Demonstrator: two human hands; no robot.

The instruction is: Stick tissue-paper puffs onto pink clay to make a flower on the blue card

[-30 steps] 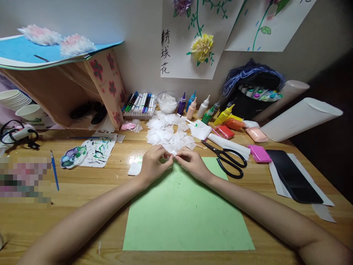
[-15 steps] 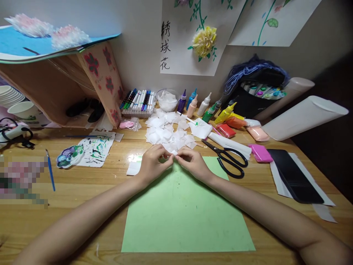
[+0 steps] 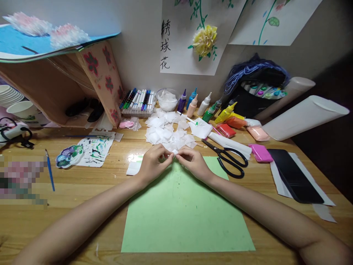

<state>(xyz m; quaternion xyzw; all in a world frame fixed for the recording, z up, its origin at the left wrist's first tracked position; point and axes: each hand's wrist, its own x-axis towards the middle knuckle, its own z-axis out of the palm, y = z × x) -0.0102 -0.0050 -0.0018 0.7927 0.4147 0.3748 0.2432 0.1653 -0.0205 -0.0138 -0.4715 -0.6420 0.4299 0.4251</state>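
Note:
My left hand [image 3: 154, 162] and my right hand [image 3: 193, 162] meet fingertip to fingertip above the far edge of a green paper sheet [image 3: 187, 217]. Between the two pinches shows a small piece of white paper [image 3: 174, 151], mostly hidden by the fingers. Just beyond lies a spread of white tissue paper squares [image 3: 165, 134]. A folded white paper [image 3: 133, 168] rests beside my left wrist. Black-handled scissors [image 3: 226, 156] lie to the right of my right hand, blades toward the tissue squares.
Paint bottles [image 3: 192, 105], a clear bowl [image 3: 167, 100] and a marker tray [image 3: 138, 101] line the wall. On the right are a black phone [image 3: 296, 176] and a pink packet [image 3: 260, 152]. A paint palette [image 3: 68, 156], blue brush [image 3: 50, 171] and cardboard box [image 3: 103, 81] are left.
Both hands stay almost in place, still pinching the small white paper; only the fingertips shift very slightly. The surrounding things have not moved.

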